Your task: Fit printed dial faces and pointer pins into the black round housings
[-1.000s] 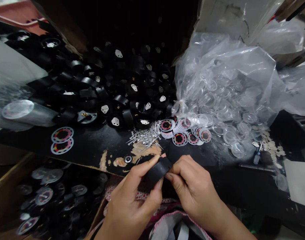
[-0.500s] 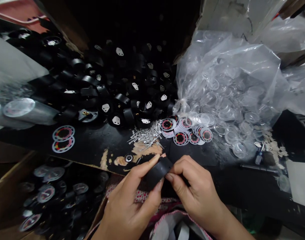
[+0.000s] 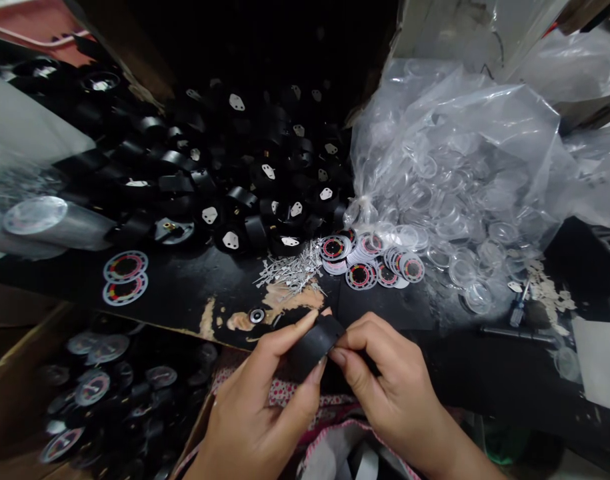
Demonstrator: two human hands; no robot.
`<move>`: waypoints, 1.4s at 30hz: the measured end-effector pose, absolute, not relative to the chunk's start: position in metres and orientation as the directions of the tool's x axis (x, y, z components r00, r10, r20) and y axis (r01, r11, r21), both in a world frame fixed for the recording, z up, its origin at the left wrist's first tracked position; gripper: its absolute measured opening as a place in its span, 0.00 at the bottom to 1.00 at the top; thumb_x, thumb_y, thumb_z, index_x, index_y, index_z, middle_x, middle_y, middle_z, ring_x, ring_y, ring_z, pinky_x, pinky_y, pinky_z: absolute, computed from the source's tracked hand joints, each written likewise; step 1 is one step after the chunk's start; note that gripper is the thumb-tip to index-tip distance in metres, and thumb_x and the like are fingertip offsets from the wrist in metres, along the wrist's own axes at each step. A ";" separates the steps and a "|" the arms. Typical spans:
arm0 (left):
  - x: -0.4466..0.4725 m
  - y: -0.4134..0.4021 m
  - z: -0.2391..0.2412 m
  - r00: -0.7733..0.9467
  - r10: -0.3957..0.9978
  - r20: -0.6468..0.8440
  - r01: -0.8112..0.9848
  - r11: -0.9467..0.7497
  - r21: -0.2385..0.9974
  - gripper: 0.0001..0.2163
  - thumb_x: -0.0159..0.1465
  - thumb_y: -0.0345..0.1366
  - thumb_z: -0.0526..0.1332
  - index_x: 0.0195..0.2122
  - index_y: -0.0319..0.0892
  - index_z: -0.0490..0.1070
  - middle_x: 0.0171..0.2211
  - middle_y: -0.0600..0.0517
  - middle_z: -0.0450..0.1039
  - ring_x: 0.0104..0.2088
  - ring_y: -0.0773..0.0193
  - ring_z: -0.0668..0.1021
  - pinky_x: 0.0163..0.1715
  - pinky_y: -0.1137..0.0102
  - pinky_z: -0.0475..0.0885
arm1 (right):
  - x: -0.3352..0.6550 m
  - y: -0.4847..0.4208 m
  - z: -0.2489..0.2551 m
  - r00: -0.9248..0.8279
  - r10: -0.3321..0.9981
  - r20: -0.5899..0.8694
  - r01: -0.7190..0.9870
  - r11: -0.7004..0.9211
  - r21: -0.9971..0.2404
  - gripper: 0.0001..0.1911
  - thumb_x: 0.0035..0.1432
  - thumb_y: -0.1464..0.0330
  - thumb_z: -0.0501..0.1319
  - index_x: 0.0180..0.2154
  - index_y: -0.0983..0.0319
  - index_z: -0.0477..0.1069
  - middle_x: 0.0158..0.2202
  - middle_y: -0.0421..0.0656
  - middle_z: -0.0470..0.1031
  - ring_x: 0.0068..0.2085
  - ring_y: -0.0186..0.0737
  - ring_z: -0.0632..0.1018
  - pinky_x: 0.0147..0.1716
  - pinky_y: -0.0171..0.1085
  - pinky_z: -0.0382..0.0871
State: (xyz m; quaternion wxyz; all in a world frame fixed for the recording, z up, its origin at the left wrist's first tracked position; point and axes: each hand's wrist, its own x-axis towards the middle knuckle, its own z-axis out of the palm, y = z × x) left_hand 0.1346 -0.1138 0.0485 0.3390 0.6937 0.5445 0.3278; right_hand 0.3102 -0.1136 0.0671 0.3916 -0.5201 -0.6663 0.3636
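Note:
My left hand [image 3: 262,407] and my right hand [image 3: 389,387] meet low in the middle, both closed on one round black plastic casing [image 3: 312,345] held tilted above the bench's near edge. The left thumb and fingers wrap its left side; the right thumb and forefinger pinch its right rim. Just beyond it lie a heap of small silver needles [image 3: 292,271] and a spread of round printed dial faces [image 3: 369,263].
A big pile of black casings [image 3: 245,173] fills the back of the black bench [image 3: 185,293]. A clear bag of transparent lenses [image 3: 449,173] sits at right, a small screwdriver [image 3: 517,310] beyond it. A box of finished gauges [image 3: 95,393] stands lower left. Two dial faces [image 3: 125,277] lie at left.
Almost nothing differs: both hands stay on the black casing, the right fingers shifting slightly on its rim. The view drifts a little.

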 end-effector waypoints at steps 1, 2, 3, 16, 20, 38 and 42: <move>0.135 -0.114 0.049 0.189 0.978 0.086 0.534 -0.176 0.827 0.16 0.68 0.37 0.60 0.56 0.55 0.68 0.51 0.57 0.81 0.46 0.61 0.84 0.50 0.69 0.77 | 0.310 -0.114 0.068 -0.157 0.977 0.141 0.415 0.195 -0.889 0.07 0.66 0.74 0.57 0.34 0.59 0.70 0.30 0.39 0.72 0.34 0.36 0.74 0.34 0.34 0.68; 0.135 -0.115 0.049 0.187 0.978 0.091 0.534 -0.179 0.826 0.16 0.68 0.37 0.60 0.56 0.55 0.68 0.50 0.57 0.81 0.46 0.61 0.84 0.50 0.70 0.77 | 0.310 -0.114 0.069 -0.162 0.977 0.140 0.418 0.197 -0.887 0.07 0.66 0.74 0.57 0.34 0.59 0.69 0.30 0.39 0.72 0.34 0.36 0.74 0.35 0.35 0.68; 0.135 -0.115 0.050 0.187 0.978 0.092 0.535 -0.180 0.825 0.16 0.68 0.36 0.60 0.56 0.55 0.68 0.51 0.57 0.81 0.46 0.61 0.84 0.50 0.71 0.77 | 0.309 -0.114 0.069 -0.167 0.975 0.143 0.417 0.202 -0.886 0.08 0.66 0.74 0.57 0.34 0.59 0.69 0.30 0.39 0.72 0.34 0.36 0.74 0.36 0.35 0.68; 0.134 -0.118 0.050 0.222 0.962 0.158 0.547 -0.257 0.797 0.19 0.67 0.33 0.59 0.58 0.55 0.66 0.52 0.58 0.80 0.47 0.62 0.83 0.51 0.73 0.75 | 0.303 -0.119 0.072 -0.131 0.983 0.126 0.429 0.171 -0.887 0.10 0.67 0.74 0.54 0.31 0.58 0.65 0.27 0.38 0.67 0.31 0.35 0.71 0.30 0.34 0.65; 0.133 -0.113 0.042 0.186 0.980 0.066 0.548 -0.160 0.821 0.15 0.67 0.36 0.60 0.55 0.52 0.70 0.50 0.55 0.81 0.49 0.59 0.83 0.51 0.69 0.76 | 0.297 -0.112 0.063 -0.107 0.992 0.066 0.470 0.108 -0.876 0.10 0.66 0.73 0.54 0.30 0.59 0.64 0.28 0.38 0.68 0.31 0.34 0.71 0.31 0.34 0.64; 0.204 -0.085 0.023 0.585 0.501 -0.637 -0.347 0.865 0.362 0.11 0.68 0.42 0.63 0.41 0.40 0.79 0.45 0.46 0.82 0.43 0.56 0.84 0.52 0.59 0.77 | 0.459 -0.153 0.030 0.807 0.558 0.194 0.234 0.000 -0.972 0.06 0.59 0.68 0.60 0.37 0.62 0.74 0.29 0.39 0.73 0.32 0.36 0.75 0.37 0.39 0.67; 0.208 -0.084 0.015 0.596 0.475 -0.648 -0.350 0.880 0.322 0.11 0.70 0.40 0.61 0.42 0.40 0.80 0.46 0.47 0.82 0.46 0.55 0.83 0.55 0.58 0.75 | 0.417 -0.134 0.044 0.666 0.709 0.230 0.143 0.182 -0.973 0.08 0.57 0.76 0.55 0.33 0.59 0.70 0.21 0.33 0.62 0.23 0.31 0.65 0.28 0.36 0.65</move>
